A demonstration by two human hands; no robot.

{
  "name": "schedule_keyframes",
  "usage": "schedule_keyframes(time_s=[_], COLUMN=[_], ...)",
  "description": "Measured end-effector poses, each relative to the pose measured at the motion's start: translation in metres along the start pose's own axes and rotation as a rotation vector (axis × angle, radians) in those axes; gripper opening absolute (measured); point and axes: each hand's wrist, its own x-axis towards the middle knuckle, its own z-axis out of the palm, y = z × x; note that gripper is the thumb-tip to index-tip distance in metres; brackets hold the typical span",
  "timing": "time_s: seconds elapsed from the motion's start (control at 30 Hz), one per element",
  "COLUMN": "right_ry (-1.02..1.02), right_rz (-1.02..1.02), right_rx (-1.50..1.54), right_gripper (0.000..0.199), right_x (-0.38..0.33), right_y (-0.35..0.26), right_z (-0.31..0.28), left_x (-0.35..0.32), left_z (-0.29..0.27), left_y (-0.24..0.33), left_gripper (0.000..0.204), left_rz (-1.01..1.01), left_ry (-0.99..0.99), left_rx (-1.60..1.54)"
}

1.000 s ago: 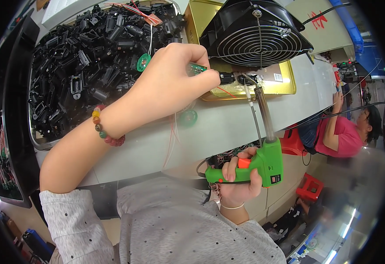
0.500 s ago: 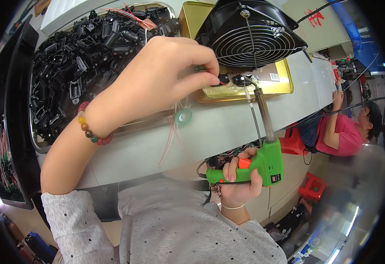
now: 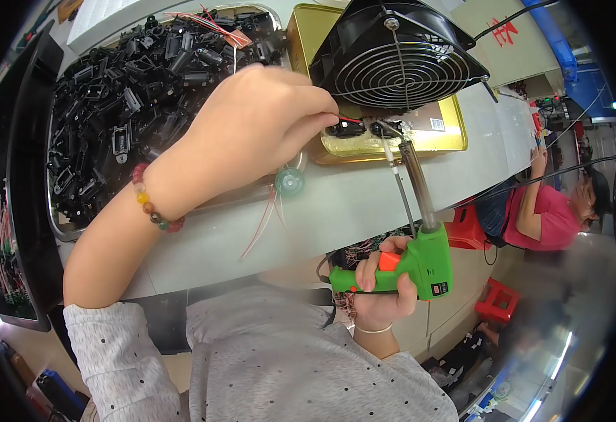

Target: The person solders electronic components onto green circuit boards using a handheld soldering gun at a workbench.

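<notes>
My left hand [image 3: 269, 116] has thumb and index finger pinched on a thin red wire [image 3: 351, 119]. The wire runs to a small black plastic part [image 3: 348, 128] lying on a gold tin [image 3: 431, 144]. In my right hand [image 3: 389, 281] is a green soldering gun [image 3: 427, 264] with an orange trigger; my fingers wrap its handle. Its bent tip [image 3: 391, 129] meets a second black part [image 3: 378, 129] on the tin, beside a thin feed tube [image 3: 401, 186]. Below my left hand hang a pale green round disc [image 3: 290, 181] and loose red and white wires [image 3: 260, 228].
A black fan [image 3: 406, 74] with a wire grille stands behind the tin. On the left, a metal tray [image 3: 58, 225] holds many black plastic parts. A dark bin [image 3: 37, 281] of wired pieces is at far left. A person in a pink top [image 3: 543, 218] sits at right, near red stools [image 3: 498, 299].
My left hand has shifted slightly left, exposing more of the black part and red wire. The hanging wires have swung left. The soldering gun has barely moved.
</notes>
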Motion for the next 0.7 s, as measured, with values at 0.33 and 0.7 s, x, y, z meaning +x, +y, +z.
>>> schedule_keyframes(time_s=[0.33,0.7], right_ry=[-0.023,-0.006], right_rz=[0.077,0.105], right_rx=[-0.012,-0.095], right_gripper=[0.042,0.04], right_x=[-0.001,-0.001], right_y=[0.002,0.003], right_z=[0.004,0.011], left_x=[-0.003,-0.002], left_z=[-0.005,-0.004], left_y=[-0.005,-0.004], left_gripper=[0.01,0.008], left_rz=[-0.393,-0.386], left_ry=[-0.129,-0.073], left_rx=[-0.589,-0.409])
